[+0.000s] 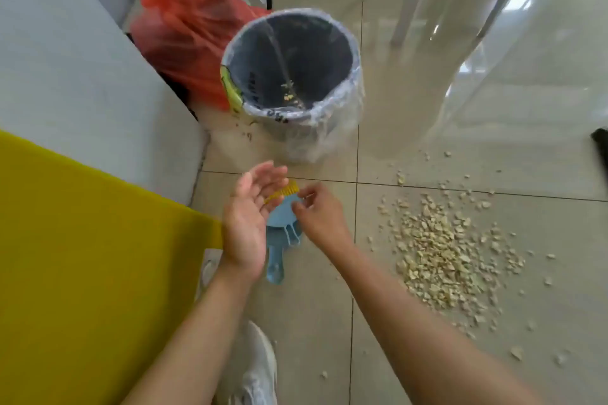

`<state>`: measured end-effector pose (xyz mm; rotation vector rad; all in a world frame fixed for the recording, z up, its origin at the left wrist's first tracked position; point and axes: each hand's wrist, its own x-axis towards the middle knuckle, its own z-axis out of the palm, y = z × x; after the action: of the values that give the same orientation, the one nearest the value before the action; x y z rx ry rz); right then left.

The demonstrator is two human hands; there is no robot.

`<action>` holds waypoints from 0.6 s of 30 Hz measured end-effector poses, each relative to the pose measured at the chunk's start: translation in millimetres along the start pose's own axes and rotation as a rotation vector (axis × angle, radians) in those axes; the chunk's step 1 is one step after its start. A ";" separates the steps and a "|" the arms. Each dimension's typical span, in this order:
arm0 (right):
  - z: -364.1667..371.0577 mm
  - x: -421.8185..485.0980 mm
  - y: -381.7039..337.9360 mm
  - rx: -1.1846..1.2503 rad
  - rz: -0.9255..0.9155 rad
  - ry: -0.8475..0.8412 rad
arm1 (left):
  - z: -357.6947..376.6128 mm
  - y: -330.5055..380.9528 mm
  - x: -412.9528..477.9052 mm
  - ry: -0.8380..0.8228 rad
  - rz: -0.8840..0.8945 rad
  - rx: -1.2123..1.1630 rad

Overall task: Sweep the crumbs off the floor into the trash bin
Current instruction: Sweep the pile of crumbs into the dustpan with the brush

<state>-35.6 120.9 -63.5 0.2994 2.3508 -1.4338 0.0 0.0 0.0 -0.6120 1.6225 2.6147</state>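
Note:
A pile of pale crumbs (444, 253) lies spread on the tiled floor to the right. A grey trash bin (332, 123) lined with a clear bag stands ahead, with a few crumbs at its bottom. A small blue dustpan (279, 233) lies on the floor below my hands, its handle pointing toward me. A brush with yellow bristles (285, 191) rests across its top. My left hand (250, 217) hovers over the pan's left side, palm up and fingers spread. My right hand (320, 214) has its fingertips pinched together at the pan's right rim; what they hold is unclear.
A yellow surface (82, 266) fills the left foreground, with a white cabinet wall (82, 82) behind it. A red plastic bag (184, 39) leans left of the bin. Clear plastic sheeting (493, 43) hangs at the right. My white shoe (260, 368) is at the bottom.

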 end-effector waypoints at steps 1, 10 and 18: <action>10.6 1.9 0.8 -0.252 -0.011 -0.059 | -4.7 -7.7 1.0 0.083 0.017 0.150; 47.7 10.2 -7.9 -0.933 -0.016 -0.106 | -81.3 -98.9 -3.0 0.330 -0.495 1.193; 24.7 -2.6 14.6 -1.023 -0.022 -0.212 | -64.3 -90.3 -15.4 0.112 -0.527 1.332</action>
<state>-23.0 105.7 -84.4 -0.1556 2.5430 -0.1234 53.5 -10.4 -97.8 -0.8336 2.2640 0.8015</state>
